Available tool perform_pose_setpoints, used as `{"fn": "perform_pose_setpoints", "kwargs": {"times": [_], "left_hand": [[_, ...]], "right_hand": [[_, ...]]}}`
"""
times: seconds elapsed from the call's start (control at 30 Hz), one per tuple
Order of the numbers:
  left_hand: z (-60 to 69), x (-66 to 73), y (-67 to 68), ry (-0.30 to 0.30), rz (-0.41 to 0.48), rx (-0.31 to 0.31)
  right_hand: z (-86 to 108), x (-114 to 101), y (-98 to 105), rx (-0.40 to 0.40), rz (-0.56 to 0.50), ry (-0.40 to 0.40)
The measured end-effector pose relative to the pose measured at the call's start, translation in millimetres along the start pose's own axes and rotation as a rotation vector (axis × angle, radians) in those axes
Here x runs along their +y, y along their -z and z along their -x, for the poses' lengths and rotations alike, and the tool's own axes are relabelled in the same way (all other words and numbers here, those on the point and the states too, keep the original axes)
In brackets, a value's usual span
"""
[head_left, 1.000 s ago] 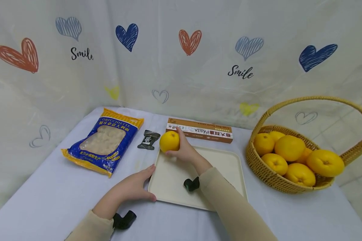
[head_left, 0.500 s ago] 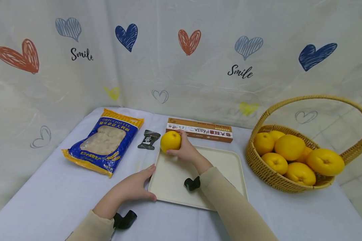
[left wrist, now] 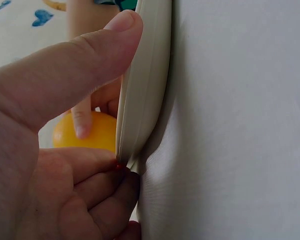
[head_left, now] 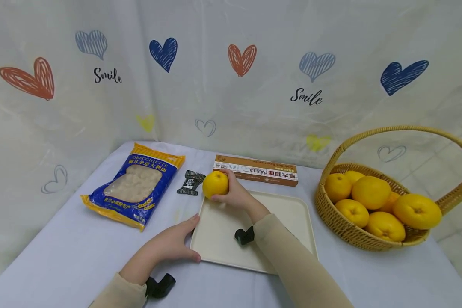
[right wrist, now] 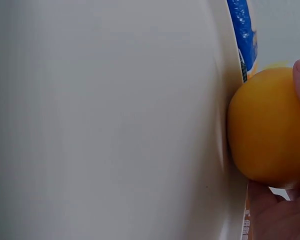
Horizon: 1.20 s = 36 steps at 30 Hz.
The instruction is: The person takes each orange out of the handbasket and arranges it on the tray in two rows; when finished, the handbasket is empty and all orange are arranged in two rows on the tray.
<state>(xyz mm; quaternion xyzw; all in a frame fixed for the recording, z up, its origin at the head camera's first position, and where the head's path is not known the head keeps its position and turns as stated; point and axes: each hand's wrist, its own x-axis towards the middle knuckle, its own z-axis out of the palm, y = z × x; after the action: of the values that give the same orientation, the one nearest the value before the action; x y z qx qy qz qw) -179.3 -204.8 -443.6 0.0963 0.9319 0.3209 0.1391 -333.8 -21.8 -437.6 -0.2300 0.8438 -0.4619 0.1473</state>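
At the far left corner of the cream tray point(head_left: 231, 231), my right hand point(head_left: 234, 193) grips an orange point(head_left: 215, 185) between thumb and fingers. From the right wrist view, the orange point(right wrist: 270, 130) is against the tray's rim; I cannot tell whether it bears on the tray. My left hand point(head_left: 168, 245) holds the near left corner, thumb at the front edge and fingers along the left side. Close up in the left wrist view, the thumb lies on the tray's rim point(left wrist: 147, 75) and the other fingers curl beside it, partly hidden.
A blue orecchiette bag point(head_left: 134, 186) lies to the left. Near the orange is a small black packet point(head_left: 191, 183). Behind the tray sits a brown and white pasta box point(head_left: 256, 170). A wicker basket point(head_left: 344, 226) with several oranges stands at the right.
The head view has tilted slightly, so everything sits a little lower. Both hands, the orange and the tray stay nearly in place.
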Motion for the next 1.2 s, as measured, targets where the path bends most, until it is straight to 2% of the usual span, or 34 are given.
{"fn": "perform_pose_setpoints", "kwargs": {"times": [0.23, 0.4, 0.67, 1.03, 1.2], "left_hand": [[0.6, 0.4, -1.9, 0.002, 0.011, -0.009], [1.8, -0.3, -5.3, 0.002, 0.018, -0.023], [1.3, 0.8, -1.2, -0.025, 0.005, 0.006], [1.1, 2.0, 0.4, -0.017, 0.001, 0.001], [2.1, 3.5, 1.2, -0.022, 0.004, 0.003]], "right_hand": [[0.9, 2.1, -0.8, 0.007, 0.001, 0.029], [3.7, 5.8, -1.2, -0.011, -0.005, 0.008], [1.1, 3.6, 2.3, 0.017, -0.011, 0.017], [2.9, 2.3, 3.9, 0.018, -0.012, -0.012], [3.1, 2.1, 4.0, 0.042, -0.019, -0.038]]}}
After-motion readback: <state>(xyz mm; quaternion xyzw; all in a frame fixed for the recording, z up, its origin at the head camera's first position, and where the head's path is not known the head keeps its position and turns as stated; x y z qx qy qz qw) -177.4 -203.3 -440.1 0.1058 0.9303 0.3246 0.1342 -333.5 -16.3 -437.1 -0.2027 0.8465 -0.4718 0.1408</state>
